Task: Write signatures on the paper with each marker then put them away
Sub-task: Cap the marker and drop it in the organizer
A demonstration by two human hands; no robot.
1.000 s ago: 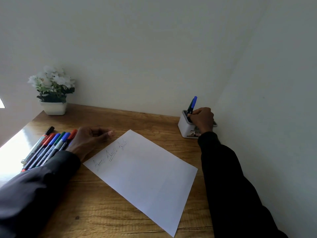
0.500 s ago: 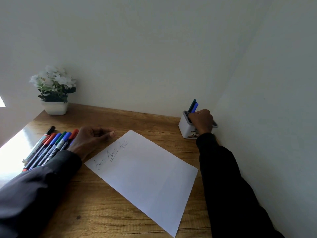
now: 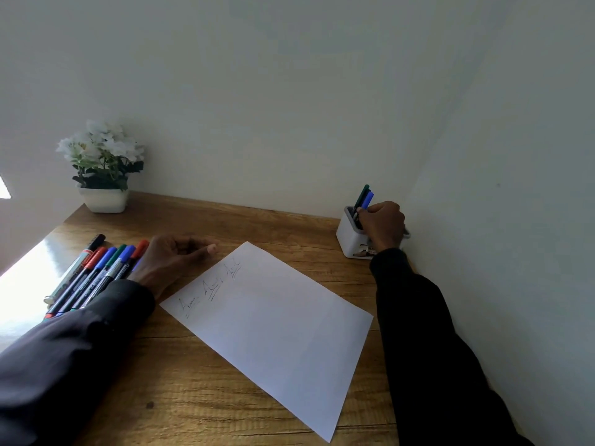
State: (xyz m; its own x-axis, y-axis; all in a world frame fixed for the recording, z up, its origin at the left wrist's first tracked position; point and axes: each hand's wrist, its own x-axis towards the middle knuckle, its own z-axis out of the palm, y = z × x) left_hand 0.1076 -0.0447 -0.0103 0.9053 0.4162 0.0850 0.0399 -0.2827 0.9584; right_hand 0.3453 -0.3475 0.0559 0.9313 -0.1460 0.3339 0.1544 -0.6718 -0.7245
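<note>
The blue marker [image 3: 368, 199] stood nearly upright in the white holder [image 3: 349, 235] at the far right corner of the desk [image 3: 180, 375], touching a green marker [image 3: 363, 192] beside it. The right hand [image 3: 383, 223] curled its fingers round the blue marker's lower barrel at the holder's rim. Such a marker looked light, stiff and smooth-sided, so a pinch at mid-barrel, below the cap, would likely steer it best; pulling by the cap risked popping it off. The holder seemed light enough to tip if pushed sideways. A row of markers [image 3: 96, 272] lay side by side at the left, caps pointing away, with the left hand [image 3: 175, 257] resting relaxed and empty just beside them. Between the hands lay the paper [image 3: 273, 320], thin and easily slid, bearing three signatures [image 3: 211, 286] near its left edge.
</note>
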